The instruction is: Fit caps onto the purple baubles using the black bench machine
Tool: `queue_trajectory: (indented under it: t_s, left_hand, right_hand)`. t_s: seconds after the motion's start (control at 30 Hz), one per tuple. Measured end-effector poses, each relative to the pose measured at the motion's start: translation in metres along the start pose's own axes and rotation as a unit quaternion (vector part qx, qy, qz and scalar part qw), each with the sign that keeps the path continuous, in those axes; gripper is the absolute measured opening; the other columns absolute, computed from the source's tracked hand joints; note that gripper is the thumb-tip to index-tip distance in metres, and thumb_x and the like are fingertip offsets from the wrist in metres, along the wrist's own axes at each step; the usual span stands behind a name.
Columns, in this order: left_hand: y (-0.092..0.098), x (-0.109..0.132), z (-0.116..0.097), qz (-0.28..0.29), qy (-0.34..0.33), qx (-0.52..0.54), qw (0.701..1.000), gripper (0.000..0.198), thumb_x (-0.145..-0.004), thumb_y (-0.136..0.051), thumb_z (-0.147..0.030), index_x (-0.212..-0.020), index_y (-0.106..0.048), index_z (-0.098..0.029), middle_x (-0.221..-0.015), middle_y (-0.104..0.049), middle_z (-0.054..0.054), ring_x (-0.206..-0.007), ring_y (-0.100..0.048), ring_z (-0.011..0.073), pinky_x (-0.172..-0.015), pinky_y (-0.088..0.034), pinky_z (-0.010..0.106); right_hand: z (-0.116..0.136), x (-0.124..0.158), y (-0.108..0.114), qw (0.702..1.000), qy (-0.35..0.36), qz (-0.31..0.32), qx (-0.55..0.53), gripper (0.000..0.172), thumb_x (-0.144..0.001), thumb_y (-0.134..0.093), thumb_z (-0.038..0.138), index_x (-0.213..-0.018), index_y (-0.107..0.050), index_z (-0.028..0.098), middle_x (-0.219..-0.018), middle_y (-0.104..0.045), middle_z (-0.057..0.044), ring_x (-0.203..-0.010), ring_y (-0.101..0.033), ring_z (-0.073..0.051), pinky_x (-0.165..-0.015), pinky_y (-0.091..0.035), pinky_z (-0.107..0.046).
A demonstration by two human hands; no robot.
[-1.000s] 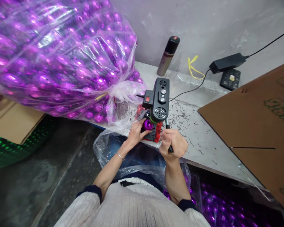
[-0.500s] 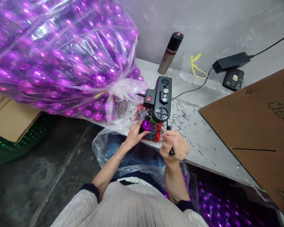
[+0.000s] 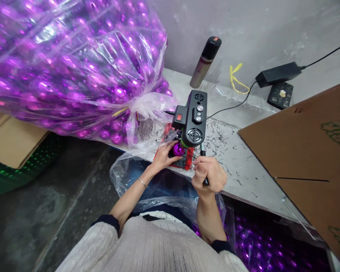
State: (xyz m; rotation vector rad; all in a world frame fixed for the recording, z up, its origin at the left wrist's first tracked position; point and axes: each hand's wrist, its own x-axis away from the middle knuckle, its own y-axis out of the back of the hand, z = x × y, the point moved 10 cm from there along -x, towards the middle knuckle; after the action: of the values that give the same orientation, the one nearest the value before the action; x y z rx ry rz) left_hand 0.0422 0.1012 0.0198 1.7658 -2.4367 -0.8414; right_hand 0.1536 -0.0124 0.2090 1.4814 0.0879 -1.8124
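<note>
Between the thumb and fingers of my left hand point(image 3: 164, 155) is a shiny purple ball ornament point(image 3: 178, 149). The ball sits at the base of a small black press machine point(image 3: 197, 119), partly under its head. My right hand point(image 3: 210, 174) is wrapped round the machine's lever handle point(image 3: 203, 154), whose black grip end pokes out below the fist. The machine's head carries round vents, silver buttons and a side box with a red switch point(image 3: 179, 117). Red material point(image 3: 189, 158) shows along the edges of its dark base.
A large clear bag of purple balls point(image 3: 82, 75) fills the left. Small dark wire bits point(image 3: 221, 139) litter the white table. Behind stand a spray can point(image 3: 205, 62), yellow tie point(image 3: 238, 79) and power adapter point(image 3: 280, 74). A cardboard box point(image 3: 306, 143) is at right; more purple balls point(image 3: 266, 245) lie below.
My left hand has moved slightly right with the purple ball, closer under the machine's head. My right hand stays on the lever, nearly unmoved.
</note>
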Motion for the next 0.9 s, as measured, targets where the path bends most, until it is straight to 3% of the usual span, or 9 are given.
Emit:
queue_trajectory:
  t_s: [0.5,0.9]
  left_hand:
    - [-0.002,0.007,0.01,-0.016,0.031,-0.018,0.999,0.074,-0.082,-0.082,-0.051,-0.145,-0.056,-0.023,-0.135,-0.068,0.015,-0.128,-0.063,0.0328,-0.111,-0.047,0.05]
    - [0.0,0.006,0.006,-0.027,-0.012,0.01,1.0,0.073,-0.084,-0.076,-0.058,-0.143,-0.056,-0.021,-0.132,-0.069,0.017,-0.123,-0.066,0.033,-0.108,-0.05,0.051]
  right_hand:
    - [-0.001,0.014,-0.005,1.0,-0.008,0.007,-0.009,0.021,-0.097,-0.048,0.014,-0.079,-0.054,0.022,-0.069,-0.066,0.0,-0.059,-0.06,-0.012,-0.057,-0.043,-0.026]
    - [-0.003,0.037,-0.017,0.999,0.027,-0.028,-0.011,0.024,-0.102,-0.041,0.02,-0.08,-0.049,0.023,-0.069,-0.061,0.0,-0.059,-0.053,-0.012,-0.062,-0.047,-0.027]
